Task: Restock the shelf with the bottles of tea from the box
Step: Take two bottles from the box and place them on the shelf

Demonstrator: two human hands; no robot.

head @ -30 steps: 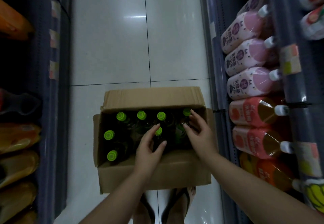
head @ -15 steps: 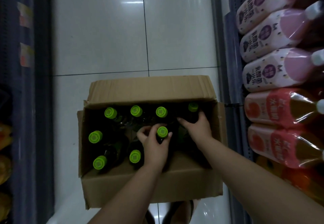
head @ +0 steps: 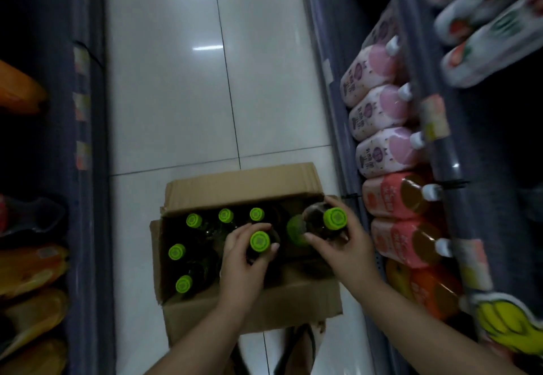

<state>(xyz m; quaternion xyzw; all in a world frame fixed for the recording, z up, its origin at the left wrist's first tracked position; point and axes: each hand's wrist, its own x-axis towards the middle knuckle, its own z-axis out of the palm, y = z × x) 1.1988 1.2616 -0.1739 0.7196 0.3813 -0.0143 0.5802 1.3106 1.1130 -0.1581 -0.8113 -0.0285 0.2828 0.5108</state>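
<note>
Lifting two dark green-capped tea bottles (head: 333, 218) from brown cardboard box (head: 249, 307): left hand (head: 244, 263) fingers clamped on one, right hand (head: 346, 245) clamped likewise at 3 o'clock; risks slipping, knocking neighbours.

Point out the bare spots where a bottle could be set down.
Bare white tiled floor runs beyond the cardboard box, between the two shelf units. The box's right half is emptying as the left hand and right hand lift green-capped bottles. The pink bottles pack the right shelf tight.
</note>
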